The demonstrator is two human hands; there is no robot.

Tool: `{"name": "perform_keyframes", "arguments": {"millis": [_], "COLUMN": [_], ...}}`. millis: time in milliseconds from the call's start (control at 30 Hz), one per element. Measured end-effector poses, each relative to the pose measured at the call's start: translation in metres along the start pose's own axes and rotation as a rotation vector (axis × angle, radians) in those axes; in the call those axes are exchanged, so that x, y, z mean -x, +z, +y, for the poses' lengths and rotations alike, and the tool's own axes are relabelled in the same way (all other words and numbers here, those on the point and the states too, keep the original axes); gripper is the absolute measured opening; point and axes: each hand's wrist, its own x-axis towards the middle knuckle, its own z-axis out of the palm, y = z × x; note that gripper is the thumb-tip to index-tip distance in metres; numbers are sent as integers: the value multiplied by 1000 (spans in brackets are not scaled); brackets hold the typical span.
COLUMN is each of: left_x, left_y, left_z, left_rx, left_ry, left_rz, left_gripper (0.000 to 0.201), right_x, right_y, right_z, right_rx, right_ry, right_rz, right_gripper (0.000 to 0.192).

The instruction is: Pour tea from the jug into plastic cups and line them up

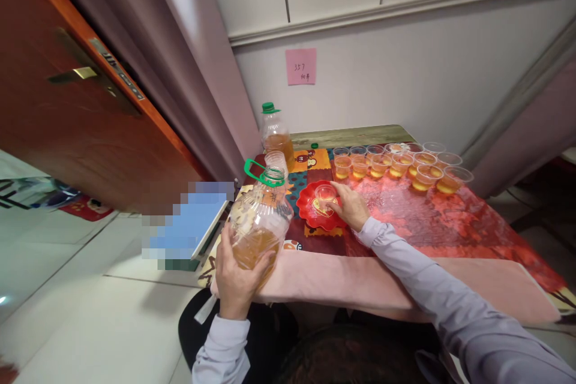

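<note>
Item: large bottle (260, 219), at the table's (450, 222) near-left edge. I am gripping its base with my left hand (236, 279), fingers wrapped around; its neck is tilting up-right toward the red plate (310, 210). My right hand (353, 207), arm outstretched, is pinching a small cup (324, 194) on that plate.

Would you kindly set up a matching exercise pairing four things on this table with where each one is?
Things:
1. large oil jug
2. empty plastic cup
3. small capped bottle
4. filled cups

Places:
A. in rows at the table's far side
B. on the red plate, held by the right hand
C. standing behind the jug
D. gripped by the left hand

Pairs: 1-D, 2-B, 3-C, 4-A
</note>
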Motion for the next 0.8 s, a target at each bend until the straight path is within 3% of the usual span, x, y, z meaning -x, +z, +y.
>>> {"name": "perform_keyframes", "arguments": {"millis": [233, 333, 433, 533, 667, 733, 800], "left_x": [1, 1, -1, -3, -8, -11, -14], "left_y": [1, 1, 0, 0, 0, 0, 0], "left_z": [-1, -1, 0, 3, 8, 10, 11], "left_rx": [1, 3, 13, 16, -13, -2, 33], "left_ry": [0, -1, -6, -3, 29, 26, 11], "left_rz": [10, 15, 2, -32, -64, -93, -131], "left_gripper": [109, 110, 112, 111, 107, 106, 105], "right_x": [-1, 2, 14, 35, 62, 68, 69], "right_y": [1, -10, -19, -11, 26, 42, 51], "right_z": [-1, -11, -39, -84, -133, -143, -144], "right_rx": [-6, -53, -232, -648, -1300, -1468, -1557], "right_ry": [21, 18, 54, 190, 298, 317, 344], "right_rz": [-13, 56, 267, 371, -59, -221, -288], "right_gripper": [64, 71, 72, 49, 52, 59, 61]}}
